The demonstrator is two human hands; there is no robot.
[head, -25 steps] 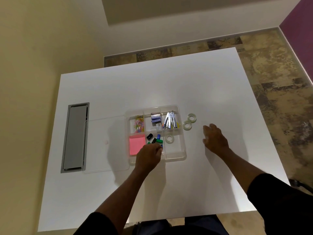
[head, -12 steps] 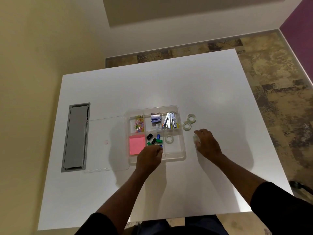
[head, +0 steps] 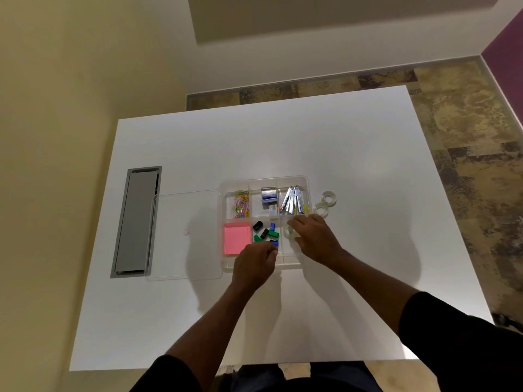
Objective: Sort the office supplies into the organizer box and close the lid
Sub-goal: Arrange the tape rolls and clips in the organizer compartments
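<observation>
The right hand point(head: 314, 239) was over the clear box point(head: 307, 183) on the white table point(head: 283, 142), fingers bent around a tape roll point(head: 289, 231) in the near right part. The left hand point(head: 254, 264) was curled at the box's near edge; I could not tell if it held anything. Two more tape rolls point(head: 325, 203) lay just beside the box.

White table point(head: 283, 142), cream wall point(head: 70, 80), mottled brown floor point(head: 467, 114), purple wall point(head: 506, 38)

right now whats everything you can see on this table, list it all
organizer box: 1, clear, table centre
lid: 1, clear, open, left of box
paper clips: pile, mixed colours, far-left compartment
staple boxes: count unclear, blue-silver, far-middle compartment
metal tools: bundle, silver, far-right compartment
sticky notes: 1 pad, pink, near-left compartment
binder clips: several, black, green, blue, near-middle compartment
tape rolls: 2, clear, table right of box
cable hatch: 1, grey, table left
left hand: over box's near edge
right hand: over near-right compartment
</observation>
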